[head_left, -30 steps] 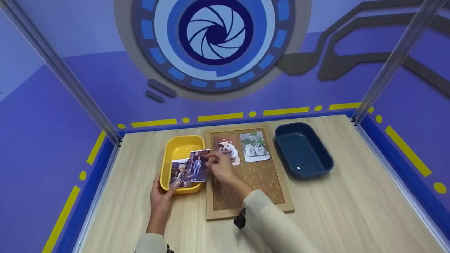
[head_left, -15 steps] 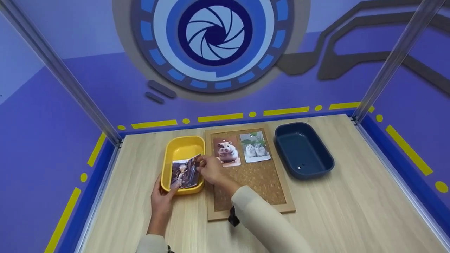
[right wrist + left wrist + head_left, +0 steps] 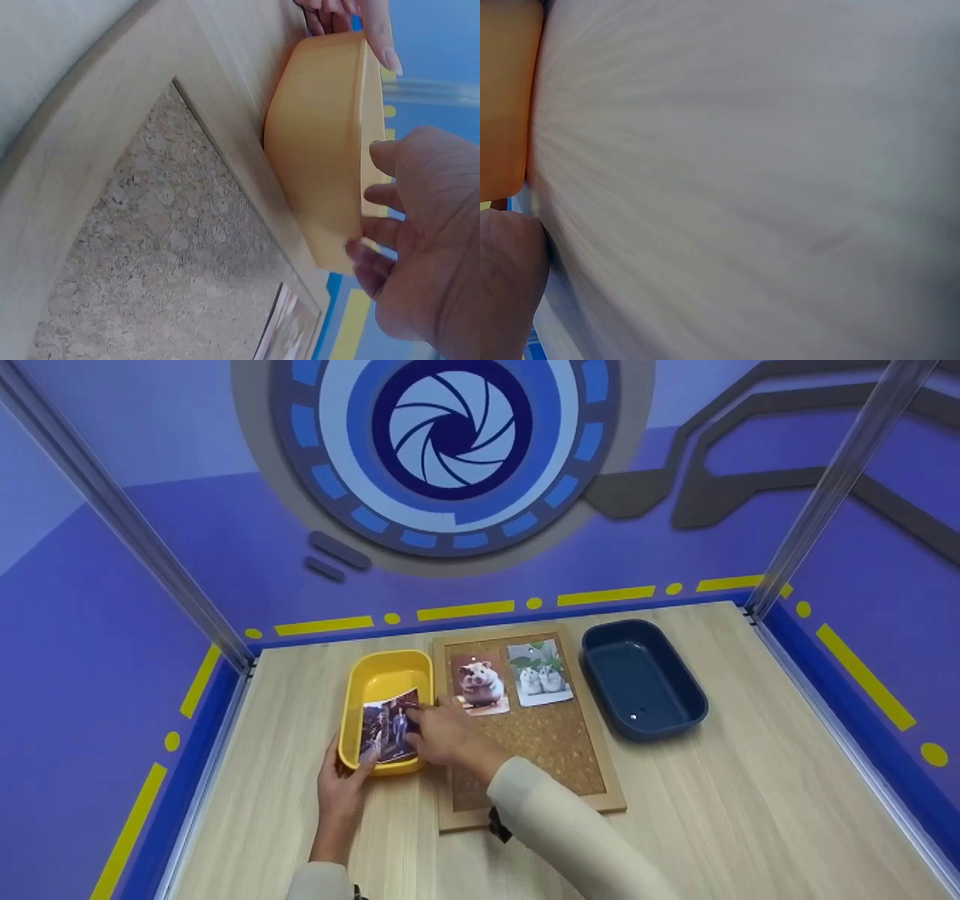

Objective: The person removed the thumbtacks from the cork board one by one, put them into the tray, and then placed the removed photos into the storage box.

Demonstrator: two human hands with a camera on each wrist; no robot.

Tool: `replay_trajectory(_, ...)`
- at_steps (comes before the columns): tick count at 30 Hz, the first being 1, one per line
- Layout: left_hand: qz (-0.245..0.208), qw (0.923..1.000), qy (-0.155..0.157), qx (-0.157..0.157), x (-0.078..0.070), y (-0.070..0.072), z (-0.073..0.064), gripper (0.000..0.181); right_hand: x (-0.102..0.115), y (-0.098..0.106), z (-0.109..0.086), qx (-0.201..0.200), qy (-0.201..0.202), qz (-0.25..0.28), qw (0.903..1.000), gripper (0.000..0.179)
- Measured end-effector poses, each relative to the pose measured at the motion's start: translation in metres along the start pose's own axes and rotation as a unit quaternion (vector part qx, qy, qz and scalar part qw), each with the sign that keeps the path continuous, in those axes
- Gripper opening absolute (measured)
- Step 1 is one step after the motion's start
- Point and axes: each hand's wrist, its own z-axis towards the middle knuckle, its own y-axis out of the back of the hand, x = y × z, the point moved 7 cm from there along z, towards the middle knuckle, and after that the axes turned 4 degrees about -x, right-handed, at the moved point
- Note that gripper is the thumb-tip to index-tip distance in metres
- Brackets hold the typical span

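My left hand (image 3: 343, 791) grips the near left corner of the yellow tub (image 3: 390, 658), its thumb over the rim and on the photo prints (image 3: 395, 727) inside. Those prints overlap and bow slightly; the right-hand one shows a standing figure. Reaching in over the tub's right side, my right hand (image 3: 454, 739) has its fingertips at the raised right edge of that print. In the right wrist view, the right hand's fingers (image 3: 382, 229) bend over the tub wall (image 3: 319, 127), which hides the prints. The left wrist view catches only the tub's side (image 3: 506, 97) and part of the left hand (image 3: 510, 277).
A framed corkboard (image 3: 525, 757) lies right of the tub, under my right forearm. Pinned along its top are a hamster photo (image 3: 480, 684) and a photo of two hamsters (image 3: 541, 675). A dark blue tub (image 3: 637, 679) with tiny pins inside stands farther right.
My right hand has moved left and slightly down, bringing the figure print from over the tub's right rim down inside it. That print was mostly covered half a second ago and shows again now.
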Motion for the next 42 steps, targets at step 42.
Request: replay_trajectory(42,0.007,0.9999,0.008,0.004,0.002,0.0,-0.001,0.087,-0.108,0.044,-0.038,-0.143,0.005,0.292,0.9456,0.038)
